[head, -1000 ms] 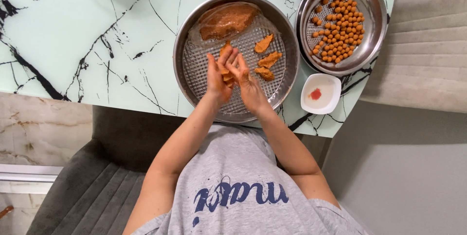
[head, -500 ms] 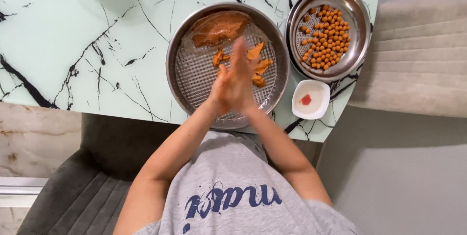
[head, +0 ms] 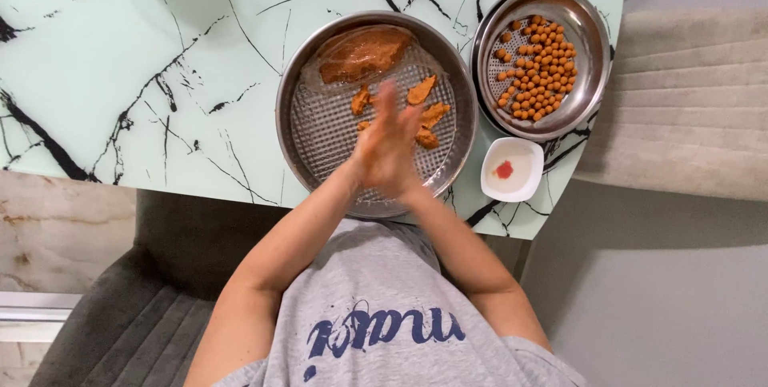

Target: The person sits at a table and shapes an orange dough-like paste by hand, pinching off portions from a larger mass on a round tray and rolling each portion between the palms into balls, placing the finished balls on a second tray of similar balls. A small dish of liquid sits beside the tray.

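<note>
The left hand (head: 374,153) and right hand (head: 402,143) are pressed together, palms flat, at frame centre over the large round steel tray (head: 298,127); whatever lies between them is hidden. Many small orange-brown rolled balls (head: 536,63) are finished in the smaller steel tray (head: 588,31) at upper right. A wrapped orange-brown dough lump (head: 362,55) and torn dough pieces (head: 422,91) are left unrolled.

A pale green marble-veined table (head: 120,59) stands between a grey chair (head: 144,307) and a beige seat (head: 688,99).

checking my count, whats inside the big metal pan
The big pan holds a brown dough lump and several small torn pieces. The pressed-together hands cover part of it.
</note>
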